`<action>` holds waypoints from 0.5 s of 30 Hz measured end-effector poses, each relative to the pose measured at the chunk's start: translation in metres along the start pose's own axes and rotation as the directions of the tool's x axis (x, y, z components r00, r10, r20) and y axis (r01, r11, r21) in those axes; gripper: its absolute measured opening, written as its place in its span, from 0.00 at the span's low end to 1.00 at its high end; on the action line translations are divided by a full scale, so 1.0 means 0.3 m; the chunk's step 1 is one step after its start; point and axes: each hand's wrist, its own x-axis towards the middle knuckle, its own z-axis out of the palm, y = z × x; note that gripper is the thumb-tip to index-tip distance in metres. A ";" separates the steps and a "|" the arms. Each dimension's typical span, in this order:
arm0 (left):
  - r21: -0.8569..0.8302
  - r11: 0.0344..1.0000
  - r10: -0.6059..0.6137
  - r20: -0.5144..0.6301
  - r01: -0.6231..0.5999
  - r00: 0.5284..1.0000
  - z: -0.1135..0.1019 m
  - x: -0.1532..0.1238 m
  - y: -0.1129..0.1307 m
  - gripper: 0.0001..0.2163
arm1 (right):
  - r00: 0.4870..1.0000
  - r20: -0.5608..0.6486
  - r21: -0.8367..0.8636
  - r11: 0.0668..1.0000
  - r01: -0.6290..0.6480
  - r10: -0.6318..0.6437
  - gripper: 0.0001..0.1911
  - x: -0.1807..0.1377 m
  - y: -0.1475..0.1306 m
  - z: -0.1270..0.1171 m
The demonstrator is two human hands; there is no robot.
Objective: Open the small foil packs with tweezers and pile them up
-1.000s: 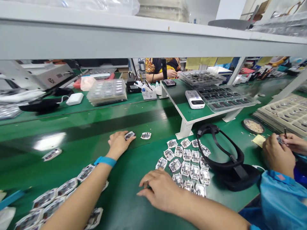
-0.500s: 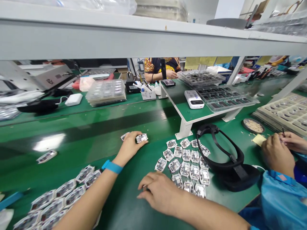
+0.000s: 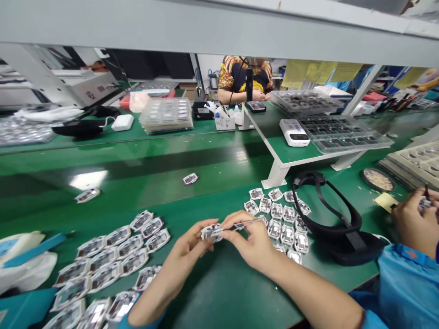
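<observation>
Between the fingertips of my left hand (image 3: 187, 249) is a small white-framed watch case (image 3: 211, 232) with electronics inside, held above the green bench. My right hand (image 3: 252, 240) pinches metal tweezers (image 3: 245, 223), and its fingertips meet the right side of that watch case; the tweezer tips are hard to make out. Rows of similar watch cases (image 3: 104, 276) lie left of my left hand. Another group of watch cases (image 3: 287, 234) sits just beyond my right hand. One single watch case (image 3: 190, 178) rests farther back on the bench.
A black headset with a strap (image 3: 343, 242) stands to the right. Behind it is a raised green-topped stand (image 3: 267, 132) carrying a white device (image 3: 294, 133) and clear trays. A co-worker's hands (image 3: 416, 219) are at the right edge. A shelf beam (image 3: 206, 32) crosses overhead.
My left hand has drawn back from the far bench, bringing a watch case toward me. My right hand has risen to meet it, and tweezers now show in it. The view has shifted.
</observation>
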 end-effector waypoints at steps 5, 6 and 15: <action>-0.062 0.998 -0.013 0.003 0.013 1.000 0.005 -0.033 -0.011 0.17 | 0.994 0.105 -0.005 1.000 0.017 -0.016 0.02 -0.004 0.013 0.003; -0.063 0.998 -0.014 0.009 0.015 1.000 0.004 -0.035 -0.011 0.17 | 0.993 0.119 -0.008 1.000 0.016 -0.015 0.02 -0.003 0.015 0.003; -0.041 0.999 0.008 0.060 -0.005 0.998 0.009 -0.038 -0.021 0.16 | 0.993 0.117 -0.027 0.999 0.028 -0.024 0.03 0.001 0.025 0.007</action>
